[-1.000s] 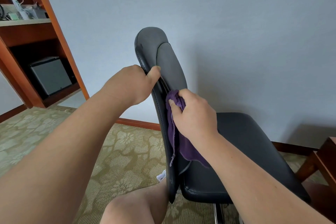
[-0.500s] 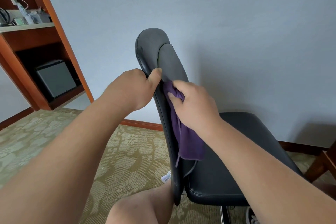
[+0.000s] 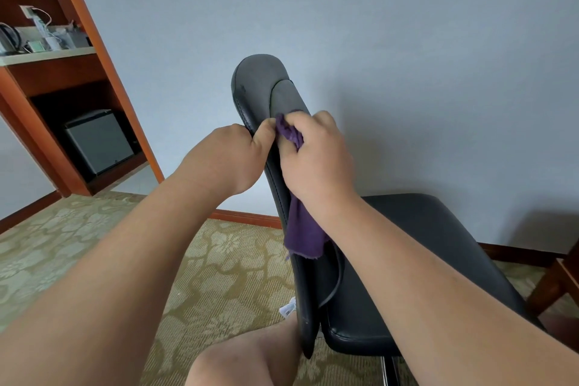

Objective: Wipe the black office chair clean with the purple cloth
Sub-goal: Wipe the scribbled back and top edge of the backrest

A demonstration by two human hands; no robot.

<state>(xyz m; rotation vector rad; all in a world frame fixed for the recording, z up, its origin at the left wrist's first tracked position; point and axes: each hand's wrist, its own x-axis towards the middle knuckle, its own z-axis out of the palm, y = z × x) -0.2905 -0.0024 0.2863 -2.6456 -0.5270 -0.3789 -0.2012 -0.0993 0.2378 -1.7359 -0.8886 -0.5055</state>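
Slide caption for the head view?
Right hand presses purple cloth to black chair backrest; left hand grips its edge.

Backrest edge of the black leather office chair [image 3: 260, 81] sits between the fingers of both hands. The left hand [image 3: 225, 160] grips it from the left; the right hand [image 3: 316, 163] holds the crumpled purple cloth [image 3: 302, 229] against it, tail hanging below those fingers.

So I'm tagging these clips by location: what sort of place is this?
Probably a hotel room: a wooden wall unit holding a small grey fridge or safe, what looks like a kettle on its shelf, and patterned carpet.
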